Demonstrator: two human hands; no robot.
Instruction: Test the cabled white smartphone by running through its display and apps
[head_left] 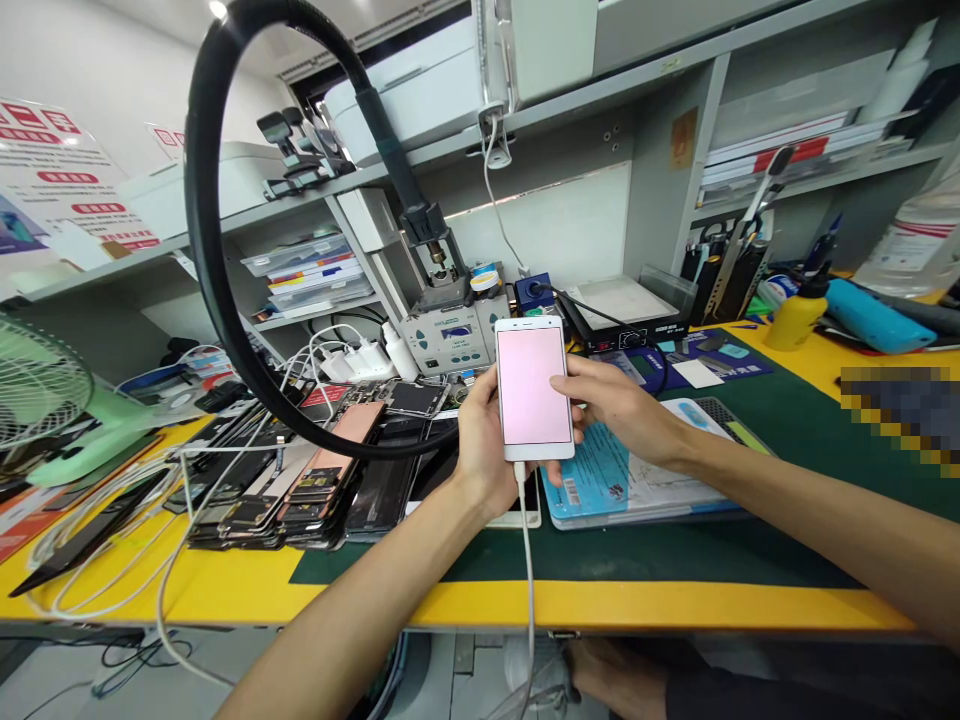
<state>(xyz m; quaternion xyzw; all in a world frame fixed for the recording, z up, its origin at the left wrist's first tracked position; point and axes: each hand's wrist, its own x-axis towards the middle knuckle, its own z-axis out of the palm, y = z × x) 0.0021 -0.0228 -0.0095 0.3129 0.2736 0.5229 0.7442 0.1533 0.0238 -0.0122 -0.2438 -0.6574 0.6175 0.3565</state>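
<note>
A white smartphone (534, 388) with a lit pale pink screen is held upright above the green mat (675, 540). My left hand (484, 445) grips its left edge and back, fingers wrapped round it. My right hand (611, 405) holds the right edge, with the thumb resting on the screen's right side. A white cable (527, 560) is plugged into the phone's bottom and hangs down over the bench's front edge.
A pile of dismantled phones and boards (300, 480) lies left of my hands, under a black looped hose (206, 250). A green fan (45, 400) stands far left. A grey soldering station (450, 335), a hot plate (626, 310), a yellow bottle (795, 315) and blue papers (600, 480) sit behind and beneath.
</note>
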